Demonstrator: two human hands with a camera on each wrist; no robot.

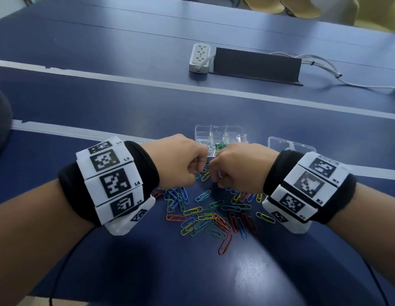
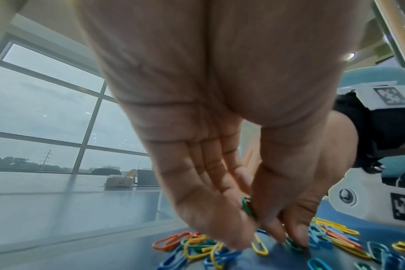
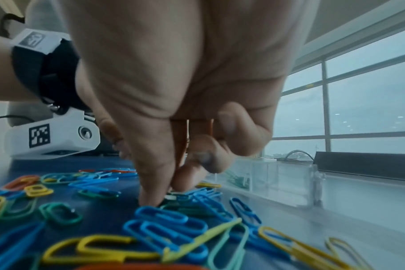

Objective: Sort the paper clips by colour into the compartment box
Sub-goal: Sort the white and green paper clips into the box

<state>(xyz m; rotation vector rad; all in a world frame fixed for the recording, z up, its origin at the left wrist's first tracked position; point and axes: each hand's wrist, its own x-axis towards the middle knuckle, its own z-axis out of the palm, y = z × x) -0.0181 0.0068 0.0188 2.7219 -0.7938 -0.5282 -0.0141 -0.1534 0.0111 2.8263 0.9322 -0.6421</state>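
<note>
Loose paper clips [image 1: 205, 214] lie scattered under and behind both wrists, while the compartment box [image 1: 220, 138] sits just beyond the knuckles. Left hand [image 1: 176, 161] pinches a green clip [image 2: 247, 205]; right hand [image 1: 237, 167] has thumb and forefinger closing on a green one [image 3: 173, 198] directly below its fingertips, long axis flat on the table [image 1: 126, 102].

Bare forearms, no sleeves. Each wrist wears a black fabric band [image 1: 68, 191] wrapped with white blocks [image 1: 110, 177] printed with black square codes, labelled L3, L4 left, R2 right. White camera housing [image 1: 128, 219] sits under each band; thin black cable [image 1: 66, 261] trails from left housing.
</note>
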